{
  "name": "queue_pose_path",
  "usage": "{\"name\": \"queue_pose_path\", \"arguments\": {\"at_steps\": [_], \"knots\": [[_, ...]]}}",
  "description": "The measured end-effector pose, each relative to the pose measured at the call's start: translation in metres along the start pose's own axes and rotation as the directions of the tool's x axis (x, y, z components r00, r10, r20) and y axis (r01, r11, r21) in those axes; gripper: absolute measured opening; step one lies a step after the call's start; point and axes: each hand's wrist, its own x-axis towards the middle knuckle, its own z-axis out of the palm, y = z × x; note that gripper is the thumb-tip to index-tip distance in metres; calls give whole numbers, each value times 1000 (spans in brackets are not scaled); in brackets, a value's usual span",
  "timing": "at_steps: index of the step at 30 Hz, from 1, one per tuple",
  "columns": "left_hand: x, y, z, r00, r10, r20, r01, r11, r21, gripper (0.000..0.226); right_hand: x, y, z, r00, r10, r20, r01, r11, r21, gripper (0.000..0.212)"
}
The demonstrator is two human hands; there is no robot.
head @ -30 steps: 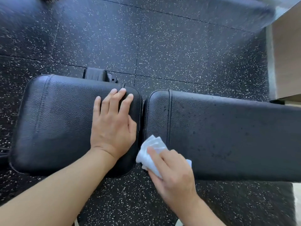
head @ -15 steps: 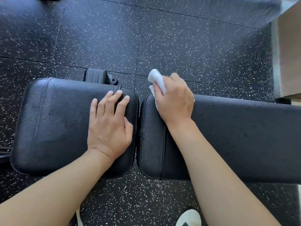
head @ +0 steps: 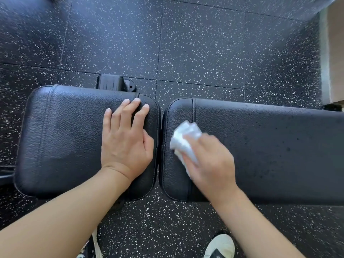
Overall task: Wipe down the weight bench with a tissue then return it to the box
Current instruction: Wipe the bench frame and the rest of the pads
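Tissue (head: 183,141) drawn nearward (blurred), right hand (head: 210,162) gripping

I see bright, even daylight with a soft sheen on the bench pad (head: 61,131) left of my resting fingers; my right hand (head: 210,161) smears with motion blur, and the edges bow.

The black padded leather worktop (head: 270,155) lies bare right of the crumpled white tissue (head: 183,138); a narrow gap splits its two pads.
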Motion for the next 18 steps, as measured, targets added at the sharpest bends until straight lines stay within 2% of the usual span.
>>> {"name": "queue_pose_path", "arguments": {"at_steps": [4,7,11,15,18], "knots": [[0,1,-2,1000,0,4,0,1000,7,59,91,13,21,968,246,-48,-248,968,-26,28],[0,2,-3,1000,-4,4,4,1000,9,59,119,12,34,953,303,-16,-303,951,-63,30],[0,3,-3,1000,-10,21,10,1000,8,59,87,1,20,973,231,-3,-230,972,37,24],[0,1,-2,1000,-8,17,8,1000,-1,59,-5,-16,-2,995,67,72,-72,995,70,27],[0,1,-2,1000,-5,12,5,1000,-1,59,-62,-2,-20,988,-60,144,43,992,119,27]]}}
